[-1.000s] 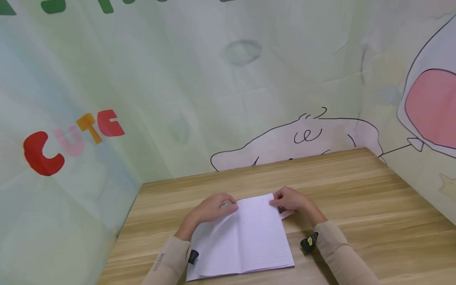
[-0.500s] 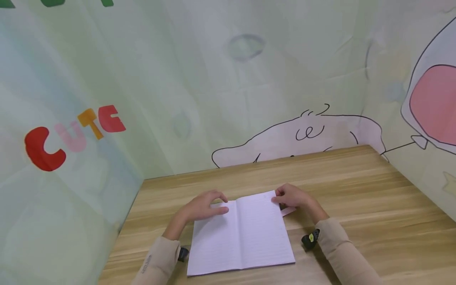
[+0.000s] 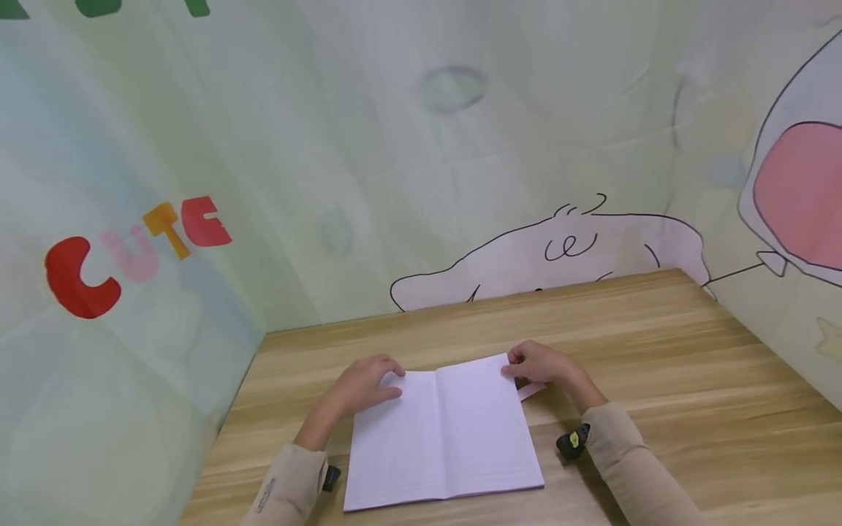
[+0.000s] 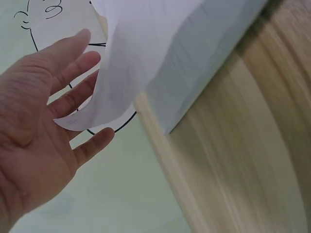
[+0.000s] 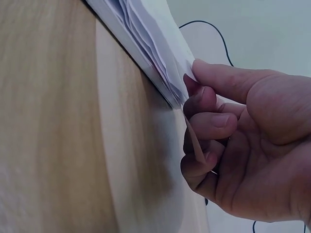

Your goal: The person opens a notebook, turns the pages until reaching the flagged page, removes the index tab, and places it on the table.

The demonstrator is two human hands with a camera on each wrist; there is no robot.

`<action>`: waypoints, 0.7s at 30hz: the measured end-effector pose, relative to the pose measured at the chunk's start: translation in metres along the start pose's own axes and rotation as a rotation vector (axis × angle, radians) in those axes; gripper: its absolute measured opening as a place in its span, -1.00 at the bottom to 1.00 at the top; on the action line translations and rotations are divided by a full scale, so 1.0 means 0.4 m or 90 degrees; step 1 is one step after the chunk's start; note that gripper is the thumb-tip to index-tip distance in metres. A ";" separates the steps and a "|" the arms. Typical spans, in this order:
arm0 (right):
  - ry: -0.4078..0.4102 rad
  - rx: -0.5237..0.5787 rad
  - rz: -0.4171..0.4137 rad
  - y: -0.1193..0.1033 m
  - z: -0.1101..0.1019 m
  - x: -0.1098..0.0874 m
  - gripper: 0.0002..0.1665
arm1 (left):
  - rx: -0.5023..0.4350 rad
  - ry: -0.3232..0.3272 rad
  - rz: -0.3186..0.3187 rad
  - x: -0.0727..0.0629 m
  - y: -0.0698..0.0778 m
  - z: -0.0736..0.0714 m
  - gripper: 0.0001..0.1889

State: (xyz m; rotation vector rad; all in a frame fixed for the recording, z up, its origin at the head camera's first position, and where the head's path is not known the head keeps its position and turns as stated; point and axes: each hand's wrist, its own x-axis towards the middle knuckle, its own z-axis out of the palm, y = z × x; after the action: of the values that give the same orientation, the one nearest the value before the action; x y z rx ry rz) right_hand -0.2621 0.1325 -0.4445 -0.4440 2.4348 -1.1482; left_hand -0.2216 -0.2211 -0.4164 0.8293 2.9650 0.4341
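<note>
A notebook [image 3: 483, 431] with white lined pages lies open flat on the wooden table. Over its upper left corner is my left hand [image 3: 362, 383], fingers and thumb apart and relaxed. The left wrist view shows a curling page [image 4: 121, 68] against that hand's straight fingers. At the upper right corner, my right hand [image 3: 539, 363] pinches page corners between thumb and curled index finger. A thin pink strip [image 3: 531, 391] sticks out under this hand; in the right wrist view it runs along the curled fingers.
The wood-grain table [image 3: 671, 365] reaches back to a printed cloth wall [image 3: 329, 146] with cartoon drawings. Cloth walls also border its left and right sides. Each wrist wears a small dark camera, such as the right one [image 3: 572, 443].
My left hand has moved left from the middle fold to the left corner, and the lifted page has come down flat on the left side. The right hand stays at its corner.
</note>
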 end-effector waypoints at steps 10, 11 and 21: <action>-0.026 -0.002 0.008 -0.001 -0.004 -0.006 -0.78 | 0.023 -0.001 -0.042 0.000 -0.012 0.028 -0.70; -0.028 -0.002 0.008 -0.002 -0.004 -0.007 -0.78 | 0.026 -0.003 -0.042 0.001 -0.013 0.032 -0.70; -0.040 0.001 0.005 -0.016 -0.010 -0.018 -0.72 | 0.071 0.005 0.011 0.028 -0.015 0.051 -0.69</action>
State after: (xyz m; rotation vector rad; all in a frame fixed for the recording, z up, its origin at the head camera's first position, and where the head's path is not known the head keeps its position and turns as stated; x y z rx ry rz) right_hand -0.2572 0.1344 -0.4356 -0.4619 2.3797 -1.1172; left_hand -0.2322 -0.2149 -0.4372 0.8644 3.0158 0.2763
